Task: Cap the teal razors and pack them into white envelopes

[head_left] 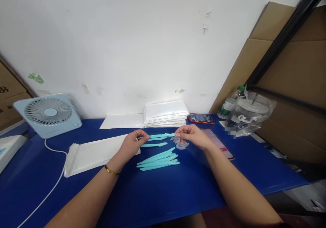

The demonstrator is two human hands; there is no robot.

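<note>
My left hand [134, 142] pinches the handle of a turquoise eyebrow razor [158, 136], held level above the table. At its blade end, my right hand [192, 135] has thumb and fingers closed on a small translucent blade cap [174, 134], mostly hidden by the fingertips. Beneath the right fingers lies a little heap of translucent caps [181, 145]. Two more razors [154, 145] lie just below the held one, near my left hand. Closer to me, several turquoise razors [158, 160] are fanned in a loose pile.
White padded envelopes are stacked [165, 110] against the wall, and another envelope [94, 153] lies under my left hand. A blue fan [49, 114] stands left, its cable crossing the blue table [163, 200]. Two phones [201, 118], a bottle [230, 104] and a bagged cup [248, 114] are right.
</note>
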